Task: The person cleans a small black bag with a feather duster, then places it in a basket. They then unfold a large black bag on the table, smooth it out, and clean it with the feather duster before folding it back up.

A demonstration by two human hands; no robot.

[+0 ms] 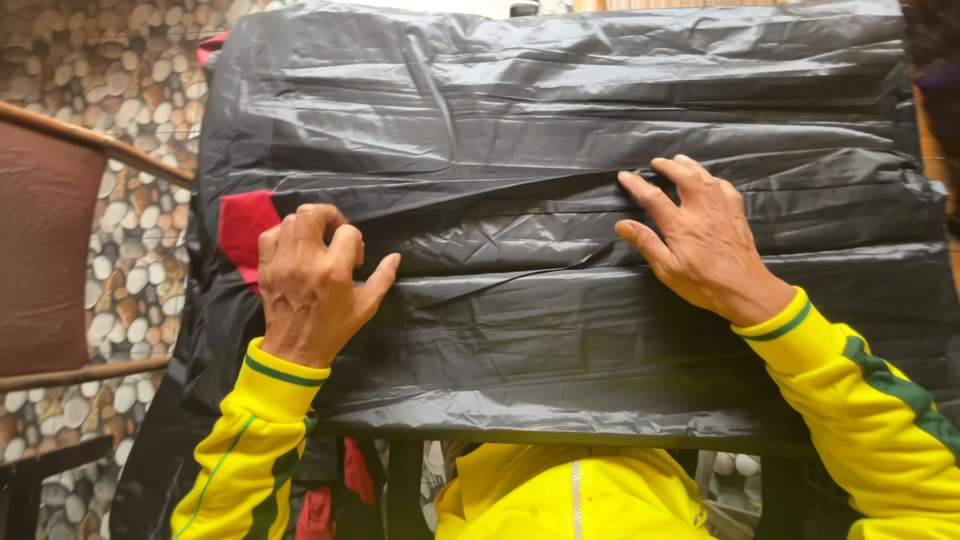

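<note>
- Directly below me, the black plastic sheet (560, 130) lies across the counter, long axis left to right, covering it from near edge to far.
- My left hand (312, 285) rests on the left part, fingers curled, pinching a fold beside a red cloth (243, 225) showing at the sheet's left edge.
- My right hand (700, 245) lies flat, fingers spread, at the central crease, holding nothing.

Black bag (560, 130) is thin glossy plastic film, heavily creased; red cloth (245, 225) beneath looks matt and soft; chair (45, 250) has matt brown upholstery, smooth wood rail; floor (120, 70) is pebble-patterned.
</note>
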